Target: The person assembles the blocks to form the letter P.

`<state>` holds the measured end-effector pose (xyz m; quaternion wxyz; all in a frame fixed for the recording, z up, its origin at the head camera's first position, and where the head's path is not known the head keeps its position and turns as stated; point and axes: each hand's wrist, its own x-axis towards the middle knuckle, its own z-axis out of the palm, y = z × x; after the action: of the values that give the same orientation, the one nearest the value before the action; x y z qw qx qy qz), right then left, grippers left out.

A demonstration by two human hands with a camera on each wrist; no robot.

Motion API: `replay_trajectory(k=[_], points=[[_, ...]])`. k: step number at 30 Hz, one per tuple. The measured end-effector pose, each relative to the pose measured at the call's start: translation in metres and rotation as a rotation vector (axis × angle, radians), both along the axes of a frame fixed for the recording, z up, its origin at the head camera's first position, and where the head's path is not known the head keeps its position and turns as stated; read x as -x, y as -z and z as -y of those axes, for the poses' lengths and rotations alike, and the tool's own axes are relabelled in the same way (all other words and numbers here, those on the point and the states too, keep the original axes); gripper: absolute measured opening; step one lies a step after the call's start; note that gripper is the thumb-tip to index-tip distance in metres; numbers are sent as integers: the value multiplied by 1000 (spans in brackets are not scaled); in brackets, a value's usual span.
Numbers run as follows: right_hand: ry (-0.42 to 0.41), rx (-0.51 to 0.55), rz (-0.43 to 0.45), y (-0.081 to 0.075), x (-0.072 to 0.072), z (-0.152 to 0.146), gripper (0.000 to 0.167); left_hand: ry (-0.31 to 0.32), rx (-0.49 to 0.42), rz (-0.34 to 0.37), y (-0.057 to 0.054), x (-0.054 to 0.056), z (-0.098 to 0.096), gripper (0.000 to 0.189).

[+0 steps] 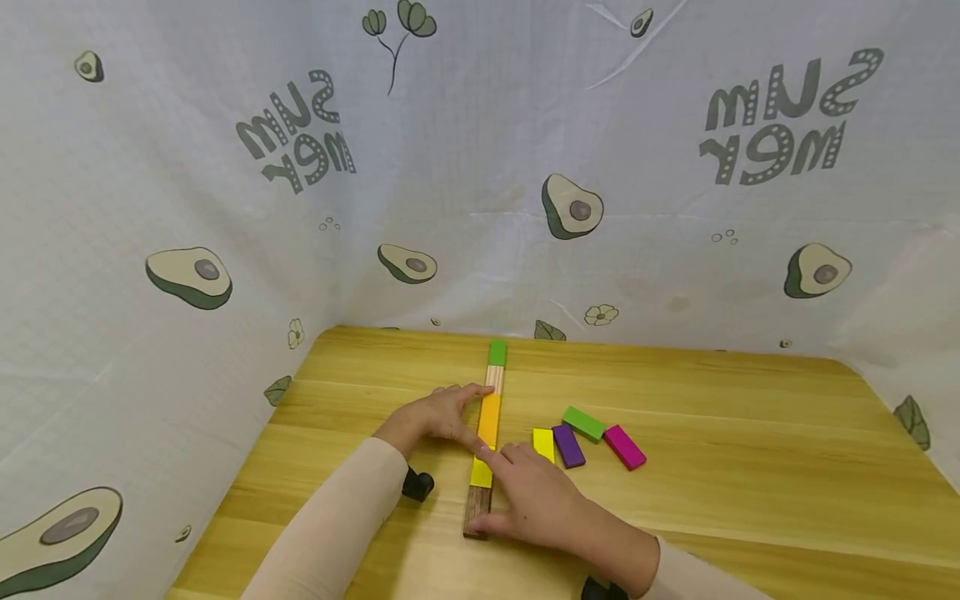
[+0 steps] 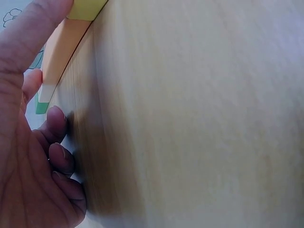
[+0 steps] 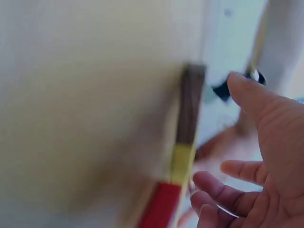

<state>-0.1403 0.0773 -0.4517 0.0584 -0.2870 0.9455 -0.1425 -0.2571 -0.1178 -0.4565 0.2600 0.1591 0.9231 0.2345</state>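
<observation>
We have a row of blocks (image 1: pixel 489 421) on the table (image 1: pixel 750 467), running away between our left grip (image 1: pixel 442 414) and right grip (image 1: pixel 540 496). The left grip sits farther forward than the right. The row's far end lies beyond the left grip, its near end beside the right thumb. Four loose blocks (image 1: pixel 568 446) lie beyond the right grip, spreading rightward. Cloth (image 1: pixel 480 183) hangs behind the table, beyond both grips.

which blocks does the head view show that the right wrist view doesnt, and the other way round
Only head: loose yellow block, purple block, loose green block, pink block, and the lined-up pale block and green end block.

Only right wrist: a red block.

Both: the dark brown block and the lined-up yellow block. I can't tell whether the right wrist view catches the orange block.
</observation>
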Motion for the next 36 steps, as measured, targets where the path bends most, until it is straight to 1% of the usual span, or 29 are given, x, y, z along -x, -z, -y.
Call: replay_trajectory(k=[2, 5, 7, 10, 12, 14, 17, 20, 23, 26, 28, 30, 33, 36], points=[[46, 32, -31, -4, 7, -8, 71, -2, 2, 4, 0, 0, -1, 104], [146, 63, -64, -11, 22, -25, 49, -7, -2, 10, 0, 0, -1, 104], [214, 58, -62, -16, 32, -39, 42, -8, -7, 16, 0, 0, -2, 104], [306, 25, -24, -21, 47, -65, 43, -8, -16, 23, 0, 0, -2, 105], [341, -1, 10, -21, 55, -83, 48, -8, -21, 26, 0, -1, -2, 105], [362, -26, 41, -20, 59, -98, 53, -8, -24, 29, 0, -1, -2, 105], [371, -58, 73, -16, 61, -116, 56, -6, -21, 27, 0, -2, -2, 105], [376, -73, 79, -11, 61, -127, 50, -1, -21, 25, 0, -1, -2, 105], [365, -64, 65, -7, 63, -133, 41, -1, -20, 23, 0, 0, -2, 105], [335, -36, 60, -5, 69, -136, 38, -3, -20, 24, -1, 0, -2, 105], [310, -1, 73, -5, 77, -137, 37, -3, -20, 25, -1, 0, -2, 105], [292, 56, 98, -5, 87, -137, 37, -1, -20, 28, -1, 0, -2, 105], [285, 135, 128, -6, 108, -132, 38, -1, -18, 28, -1, 0, -2, 105], [307, 208, 155, -4, 131, -123, 41, -3, -17, 28, -1, 0, -2, 105]])
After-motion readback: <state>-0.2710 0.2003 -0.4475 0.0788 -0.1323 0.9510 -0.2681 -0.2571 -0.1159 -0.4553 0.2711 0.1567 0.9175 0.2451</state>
